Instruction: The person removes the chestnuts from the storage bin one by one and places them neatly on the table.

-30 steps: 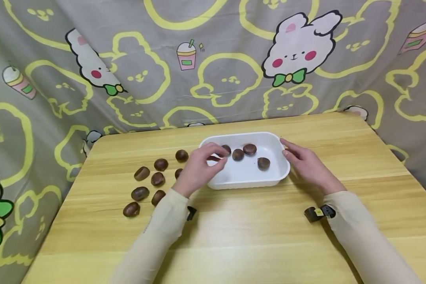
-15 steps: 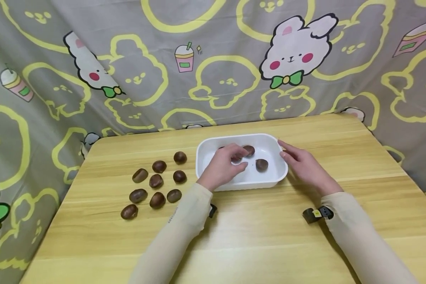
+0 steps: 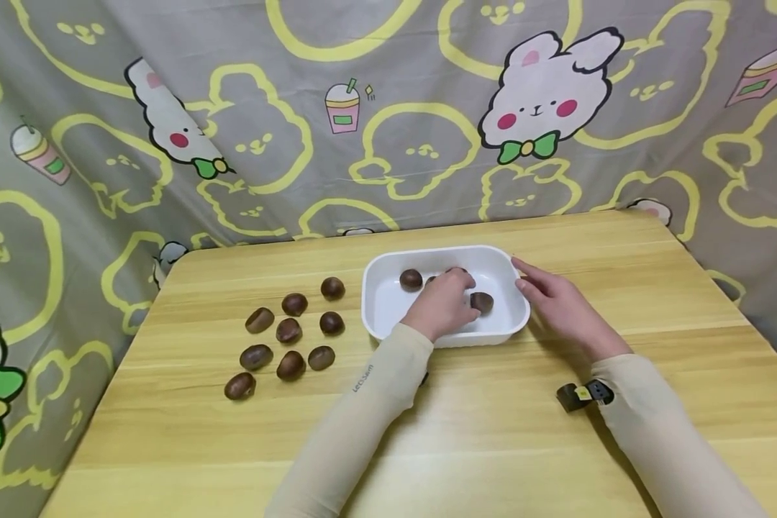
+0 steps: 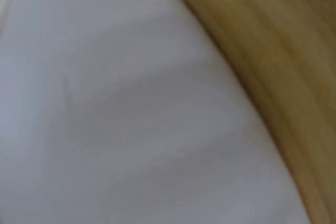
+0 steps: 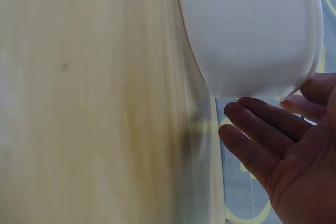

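My left hand point(image 3: 443, 302) reaches into a white rectangular tray point(image 3: 380, 316). Its thumb and fingers are spread apart beside a brown chestnut point(image 3: 483, 303) at the tray's right part. Another chestnut point(image 3: 411, 280) lies further left inside, and others are partly hidden behind the hand. My right hand point(image 3: 560, 306) touches the tray's right end, its fingers extended along the outer wall. In the right wrist view, the right hand point(image 5: 294, 140) has its thumb and index finger at the rim, the other fingers straight below. The left wrist view shows only the tray's blurred white wall point(image 4: 131, 103) and wood.
Several loose chestnuts point(image 3: 288, 331) lie on the wooden table point(image 3: 479, 446) left of the tray. A patterned grey curtain point(image 3: 421, 72) hangs behind the table's far edge. A black wrist device point(image 3: 583, 394) sits by the right sleeve.
My left hand has moved rightward across the tray, from the chestnut at the left to the one at the right, uncovering the left one. The right hand has stayed at the tray's end.
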The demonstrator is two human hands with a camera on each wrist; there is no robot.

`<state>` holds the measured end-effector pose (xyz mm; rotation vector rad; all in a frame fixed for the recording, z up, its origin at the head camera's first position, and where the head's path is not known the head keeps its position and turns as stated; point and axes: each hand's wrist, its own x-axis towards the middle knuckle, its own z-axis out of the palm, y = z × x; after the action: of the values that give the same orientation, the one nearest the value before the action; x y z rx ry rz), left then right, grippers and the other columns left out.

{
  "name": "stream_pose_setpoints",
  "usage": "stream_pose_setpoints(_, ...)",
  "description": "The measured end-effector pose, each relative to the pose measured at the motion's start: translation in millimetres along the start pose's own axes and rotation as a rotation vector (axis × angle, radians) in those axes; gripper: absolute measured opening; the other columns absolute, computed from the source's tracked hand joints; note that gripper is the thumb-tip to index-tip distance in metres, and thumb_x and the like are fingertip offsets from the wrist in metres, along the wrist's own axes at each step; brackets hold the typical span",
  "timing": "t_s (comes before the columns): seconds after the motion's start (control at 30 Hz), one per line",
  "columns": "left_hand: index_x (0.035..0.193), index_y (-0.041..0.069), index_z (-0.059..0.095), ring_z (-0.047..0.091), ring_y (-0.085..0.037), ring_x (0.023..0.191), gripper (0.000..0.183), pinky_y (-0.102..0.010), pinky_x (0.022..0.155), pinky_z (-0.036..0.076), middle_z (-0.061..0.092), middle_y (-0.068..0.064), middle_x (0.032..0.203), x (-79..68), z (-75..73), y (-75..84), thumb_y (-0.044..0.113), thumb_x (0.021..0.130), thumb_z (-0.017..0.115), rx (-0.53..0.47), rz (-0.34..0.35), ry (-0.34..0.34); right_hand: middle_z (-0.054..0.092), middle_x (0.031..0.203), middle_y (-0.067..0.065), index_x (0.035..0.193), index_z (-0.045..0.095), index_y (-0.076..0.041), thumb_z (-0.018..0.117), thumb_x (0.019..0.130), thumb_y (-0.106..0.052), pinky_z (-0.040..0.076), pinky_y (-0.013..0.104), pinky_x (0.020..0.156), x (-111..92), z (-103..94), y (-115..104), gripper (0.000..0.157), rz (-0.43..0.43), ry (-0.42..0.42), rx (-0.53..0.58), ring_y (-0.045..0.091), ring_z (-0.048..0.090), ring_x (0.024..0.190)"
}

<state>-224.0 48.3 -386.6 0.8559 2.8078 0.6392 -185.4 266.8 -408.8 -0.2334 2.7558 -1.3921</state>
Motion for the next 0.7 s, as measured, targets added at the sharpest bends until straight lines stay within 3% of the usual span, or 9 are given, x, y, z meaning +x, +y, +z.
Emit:
stream_pose_setpoints(0.17,0.110,0.011,0.069,0.059,-0.015,0.093,0.032,-0.032,0.085,0.042,0.062,-0.001,0.103,5.0,7.4,4.6,0.027,0.083,0.079,0.085,-0.014,-0.002,0.046,0.142,0.027,0.153,0.035,-0.014,0.043,0.106,-0.037,0.032,0.056,0.107,0.0,1.1,0.8,0.054,0.005,0.003,0.006,0.040,0.044,0.130)
stream_pose_setpoints(0.4,0.109,0.012,0.069,0.059,-0.014,0.090,0.032,-0.027,0.078,0.047,0.061,-0.001,0.104,9.3,11.7,6.3,0.028,0.083,0.079,0.089,-0.019,-0.003,0.044,0.143,0.025,0.153,0.035,-0.013,0.043,0.106,-0.038,0.032,0.056,0.107,1.1,1.1,-0.6,0.054,-0.003,-0.002,0.000,0.040,0.043,0.131)
stream_pose_setpoints(0.57,0.089,0.013,0.065,0.053,-0.014,0.077,0.012,-0.025,0.069,0.044,0.056,0.001,0.088,12.7,14.2,6.7,0.019,0.085,0.075,0.066,0.014,0.015,0.046,0.142,0.026,0.153,0.036,-0.012,0.043,0.106,-0.037,0.031,0.056,0.107,1.8,0.8,-0.9,0.053,-0.007,0.012,-0.013,0.041,0.044,0.130)
stream_pose_setpoints(0.7,0.091,0.012,0.065,0.051,-0.013,0.078,0.004,-0.022,0.071,0.042,0.054,0.001,0.087,15.3,16.9,7.2,0.013,0.089,0.068,0.083,0.072,0.004,0.046,0.141,0.026,0.152,0.036,-0.012,0.043,0.106,-0.036,0.031,0.056,0.107,0.5,0.7,0.3,0.053,-0.007,0.016,-0.020,0.041,0.044,0.130)
